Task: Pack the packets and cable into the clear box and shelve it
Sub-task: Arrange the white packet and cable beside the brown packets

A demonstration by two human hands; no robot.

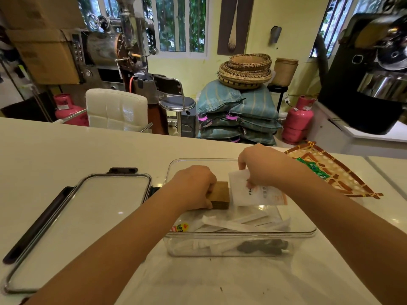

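Observation:
A clear plastic box [242,235] stands on the white counter in front of me. Inside it lie white wrapped packets [237,223] and a dark cable [263,246] near the front wall. My left hand [193,187] grips a stack of brown packets [220,194] inside the box. Beside it, my right hand [262,166] pinches a white packet with orange print [257,194] and holds it tilted over the box's middle. The box's clear lid [81,219], with dark clips, lies flat to the left.
A woven tray [343,179] holding green packets [312,167] lies at the right of the counter [66,150]. Beyond the far edge stand a white chair [116,108], a stool, stacked sacks with baskets, pink gas cylinders and roasting machines.

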